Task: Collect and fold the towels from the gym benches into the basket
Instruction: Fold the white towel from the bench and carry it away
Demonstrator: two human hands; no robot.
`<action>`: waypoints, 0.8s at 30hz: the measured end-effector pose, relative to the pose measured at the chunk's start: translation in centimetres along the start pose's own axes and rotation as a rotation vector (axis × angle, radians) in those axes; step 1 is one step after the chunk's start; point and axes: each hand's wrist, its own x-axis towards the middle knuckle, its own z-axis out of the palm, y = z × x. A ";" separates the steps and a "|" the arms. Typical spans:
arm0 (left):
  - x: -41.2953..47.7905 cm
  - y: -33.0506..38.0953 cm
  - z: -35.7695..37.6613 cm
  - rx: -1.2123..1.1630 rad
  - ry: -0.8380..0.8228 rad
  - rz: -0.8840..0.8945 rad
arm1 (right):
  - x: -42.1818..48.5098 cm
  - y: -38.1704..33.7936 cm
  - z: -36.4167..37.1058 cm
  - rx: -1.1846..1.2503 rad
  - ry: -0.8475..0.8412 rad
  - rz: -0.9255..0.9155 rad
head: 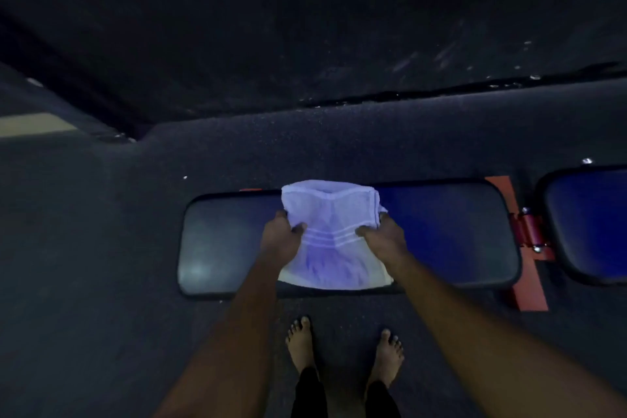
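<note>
A pale lilac, white-striped cloth towel (334,241) lies across the middle of the dark blue padded gym bench (448,231), partly folded. The left hand (283,237) pinches the towel's left edge, fingers closed on the cloth. The right hand (383,236) grips its right edge likewise. Bare feet (300,343) stand just before the bench.

The towel (330,241) is soft white cloth; the bench pad (448,234) is glossy, smooth vinyl; the floor (101,231) is matt and grainy.
</note>
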 end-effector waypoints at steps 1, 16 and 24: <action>-1.7 -0.2 -1.4 -0.016 0.036 0.006 | -1.5 -1.1 0.1 -0.017 -0.011 -0.043; -40.7 -17.7 -16.9 -0.392 0.758 -0.351 | -33.2 -6.0 16.4 -0.252 -0.546 -0.603; -68.3 -33.4 -10.5 -0.483 1.096 -0.606 | -55.3 8.3 28.8 -0.465 -0.846 -0.832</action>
